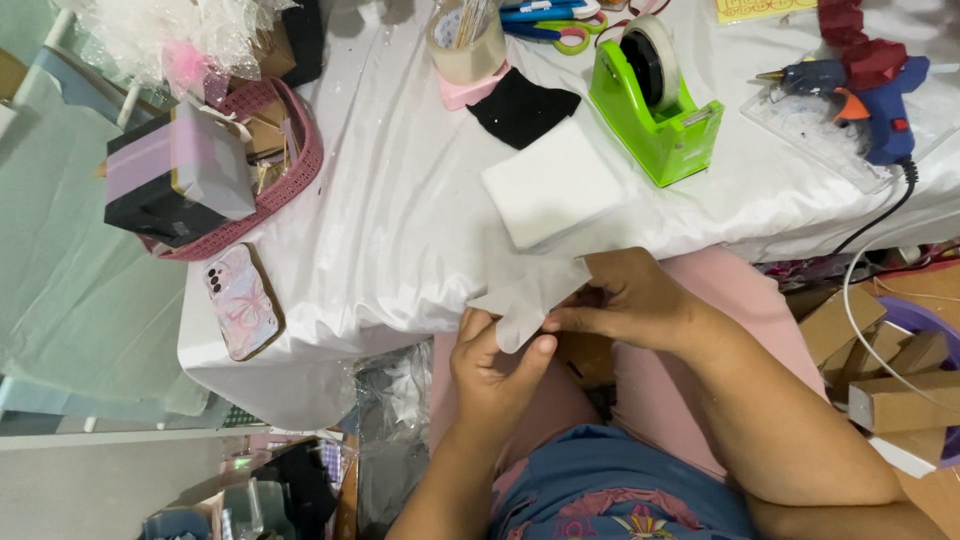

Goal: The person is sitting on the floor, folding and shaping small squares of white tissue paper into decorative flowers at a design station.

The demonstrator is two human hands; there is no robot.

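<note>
My left hand [492,372] and my right hand [628,300] both pinch a small piece of translucent white paper [525,293] at the near edge of the table, over my lap. The left thumb presses the paper's lower corner; the right fingers hold its right side. Just beyond it a white square pad [552,185] lies on the white tablecloth [400,220]. A black cloth piece [520,108] lies behind the pad.
A green tape dispenser [655,105] stands back right, a blue glue gun [870,85] on a clear tray farther right. A pink basket [290,170] with boxes sits at left, a phone [243,300] in front. Cardboard boxes [890,380] lie at right.
</note>
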